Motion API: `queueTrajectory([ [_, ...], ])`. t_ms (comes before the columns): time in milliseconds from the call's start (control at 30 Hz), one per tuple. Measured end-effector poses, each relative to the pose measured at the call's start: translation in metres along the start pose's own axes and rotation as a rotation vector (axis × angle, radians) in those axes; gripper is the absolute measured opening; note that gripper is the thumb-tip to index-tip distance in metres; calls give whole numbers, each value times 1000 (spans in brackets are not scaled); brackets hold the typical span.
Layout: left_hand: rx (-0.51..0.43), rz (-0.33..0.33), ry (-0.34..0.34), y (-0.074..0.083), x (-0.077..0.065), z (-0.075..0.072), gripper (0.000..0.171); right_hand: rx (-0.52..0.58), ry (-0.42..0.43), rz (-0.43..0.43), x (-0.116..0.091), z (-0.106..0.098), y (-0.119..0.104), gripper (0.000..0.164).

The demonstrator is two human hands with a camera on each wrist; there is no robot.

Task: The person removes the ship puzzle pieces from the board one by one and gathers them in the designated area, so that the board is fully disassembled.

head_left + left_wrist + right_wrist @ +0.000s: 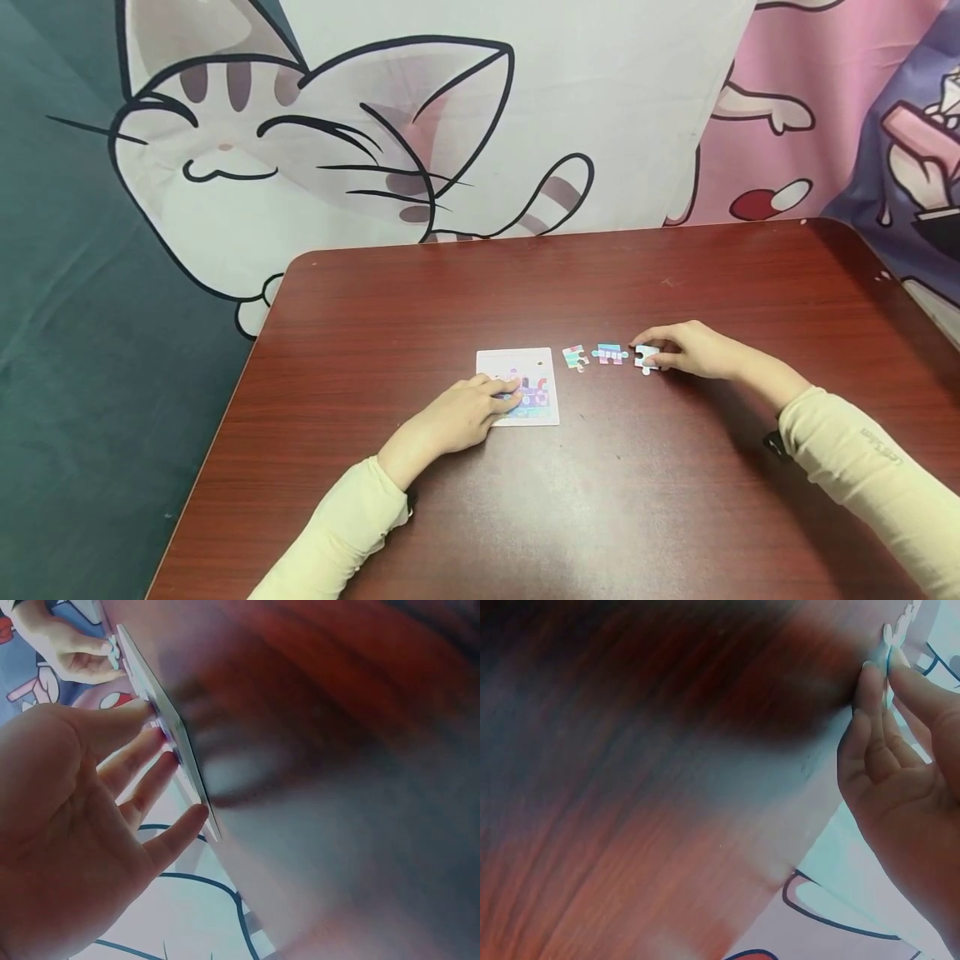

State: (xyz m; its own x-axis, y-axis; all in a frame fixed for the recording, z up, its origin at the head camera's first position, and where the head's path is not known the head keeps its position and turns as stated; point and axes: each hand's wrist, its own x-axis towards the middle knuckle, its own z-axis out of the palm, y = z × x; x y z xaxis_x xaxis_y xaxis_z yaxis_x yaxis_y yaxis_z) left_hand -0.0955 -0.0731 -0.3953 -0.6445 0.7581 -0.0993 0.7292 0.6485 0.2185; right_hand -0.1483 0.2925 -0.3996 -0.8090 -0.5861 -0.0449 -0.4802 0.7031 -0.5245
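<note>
A white-bordered jigsaw board with a purple and blue picture lies flat on the table. My left hand rests on its left side, fingertips on the picture; in the left wrist view those fingers reach across the board and partly hide it from above. To the right, my right hand pinches a pale jigsaw piece between thumb and fingers, low at the tabletop. Between the board and that piece lie two loose jigsaw pieces, one mint and pink, one blue and purple.
The brown wooden table has rounded far corners. Behind it hangs a cloth with a cartoon cat, and pink and purple printed fabric is at the right. A dark green cloth hangs along the left.
</note>
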Motion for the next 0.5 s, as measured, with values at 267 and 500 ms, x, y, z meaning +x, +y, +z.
queueTrajectory([
  [267, 79, 12, 48, 0, 4, -1, 35, -35, -33, -44, 5, -2, 2, 25],
  [500, 118, -13, 34, 4, 8, -2, 41, 5, -36, -101, 10, -4, 8, 23],
])
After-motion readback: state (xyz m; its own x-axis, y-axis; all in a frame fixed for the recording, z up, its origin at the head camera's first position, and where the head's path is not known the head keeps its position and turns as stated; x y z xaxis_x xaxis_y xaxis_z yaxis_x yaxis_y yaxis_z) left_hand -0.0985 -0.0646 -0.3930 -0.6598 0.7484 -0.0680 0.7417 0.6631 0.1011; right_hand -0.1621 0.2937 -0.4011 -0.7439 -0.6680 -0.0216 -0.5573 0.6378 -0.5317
